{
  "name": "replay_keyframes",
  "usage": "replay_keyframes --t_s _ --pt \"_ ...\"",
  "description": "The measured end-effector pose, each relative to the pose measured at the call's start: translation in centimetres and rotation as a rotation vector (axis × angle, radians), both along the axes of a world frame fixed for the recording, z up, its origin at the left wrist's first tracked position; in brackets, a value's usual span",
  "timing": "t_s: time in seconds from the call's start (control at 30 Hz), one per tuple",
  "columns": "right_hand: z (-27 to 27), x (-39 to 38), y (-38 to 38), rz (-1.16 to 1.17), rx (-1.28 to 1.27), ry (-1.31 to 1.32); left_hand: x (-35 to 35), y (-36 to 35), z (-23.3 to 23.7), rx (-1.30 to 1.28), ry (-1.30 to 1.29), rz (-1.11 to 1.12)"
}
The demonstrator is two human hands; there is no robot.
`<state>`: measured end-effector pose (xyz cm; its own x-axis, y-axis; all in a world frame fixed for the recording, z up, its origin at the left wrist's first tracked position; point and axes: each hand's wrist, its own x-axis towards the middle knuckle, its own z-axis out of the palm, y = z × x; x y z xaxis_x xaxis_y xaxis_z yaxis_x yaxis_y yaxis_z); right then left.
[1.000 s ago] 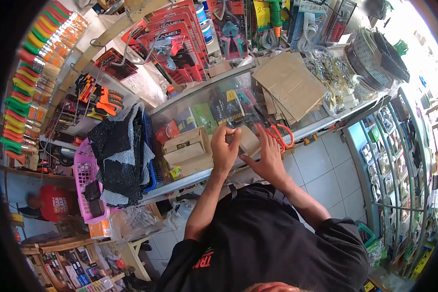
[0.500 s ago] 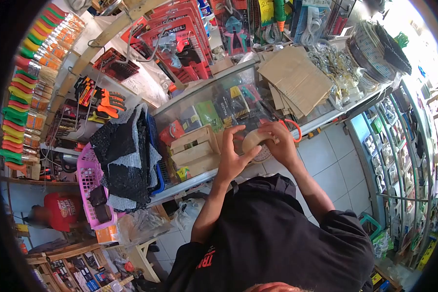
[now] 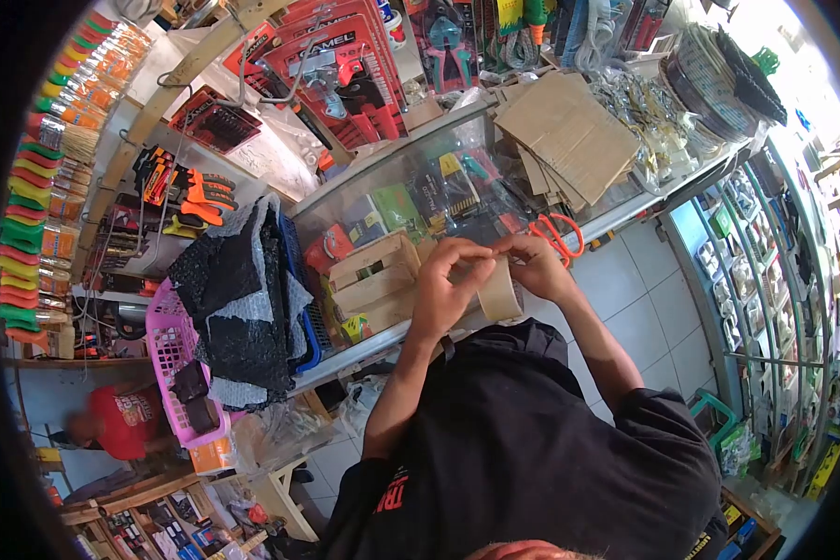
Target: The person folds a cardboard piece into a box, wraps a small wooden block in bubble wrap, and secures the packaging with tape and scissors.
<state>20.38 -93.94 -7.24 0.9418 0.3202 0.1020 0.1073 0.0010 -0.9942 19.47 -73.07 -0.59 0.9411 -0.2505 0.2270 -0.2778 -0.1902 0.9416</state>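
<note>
A roll of beige packing tape (image 3: 501, 297) hangs between my two hands, over the front edge of the glass counter. My right hand (image 3: 539, 269) is closed at the roll's upper right side, fingers bent over its top. Thumb and fingertips of my left hand (image 3: 446, 287) meet in a pinch at the roll's upper left; what lies between them is too small to make out. Scissors with orange handles (image 3: 560, 239) lie just beyond my right hand, their blades not clearly visible. Left of my left hand stands an open cardboard box (image 3: 375, 273) on the glass.
Cardboard sheets (image 3: 569, 135) are stacked farther back on the counter (image 3: 616, 217). A pink basket (image 3: 170, 369) and black bubble wrap (image 3: 243, 313) sit at the left. Packaged tools (image 3: 331, 79) hang behind. A person in a red shirt (image 3: 126, 420) is at lower left.
My left hand has gone from spread fingers to a pinch, and both hands' fingertips have come together. The tape roll has turned and now hangs lower beneath the fingers.
</note>
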Motion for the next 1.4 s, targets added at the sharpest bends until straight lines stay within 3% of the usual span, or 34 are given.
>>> replay_keyframes --t_s 0.23,0.43,0.53,0.63,0.73,0.83,1.03,1.4 --pt "1.6 0.7 0.1 0.023 -0.084 0.027 1.3 0.3 1.2 0.072 0.05 -0.013" --pt "0.1 1.4 0.9 -0.023 0.056 0.039 1.8 -0.6 -0.9 0.149 -0.042 0.104" --pt "1.4 0.8 0.4 -0.098 -0.023 -0.066 2.6 -0.1 -1.8 0.219 -0.098 0.151" --pt "3.2 0.1 -1.4 -0.154 -0.225 -0.393 3.1 0.1 -2.6 0.254 -0.193 0.168" --pt "3.4 -0.5 -2.6 -0.089 -0.214 -0.258 2.9 -0.2 -2.8 0.296 -0.22 0.171" --pt "3.9 -1.0 -2.1 -0.162 -0.295 -0.17 2.7 -0.5 -2.5 0.328 -0.224 0.151" --pt "1.8 -0.2 -1.7 -0.174 -0.213 0.035 2.5 -0.7 -2.1 0.325 -0.195 0.122" --pt "4.1 -1.4 -6.2 -0.346 -0.297 -0.108 1.9 -0.8 -1.5 0.272 -0.177 0.125"
